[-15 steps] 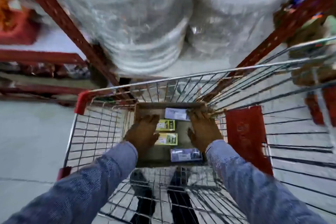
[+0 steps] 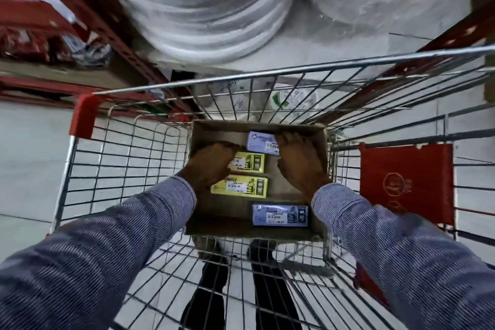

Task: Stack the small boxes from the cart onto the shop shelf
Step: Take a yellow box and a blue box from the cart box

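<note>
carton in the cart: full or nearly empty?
Nearly empty. The cardboard carton shows four small boxes lying flat in one layer, two yellow and two purple, with bare carton floor visible between them.

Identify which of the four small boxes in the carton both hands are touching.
The far purple box, against the carton's back wall. Left hand and right hand meet it; the near purple box lies untouched.

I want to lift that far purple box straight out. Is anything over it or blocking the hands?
Nothing visible covers the far purple small box. The left hand and right hand already reach it inside the open brown cardboard carton; above is clear.
</note>
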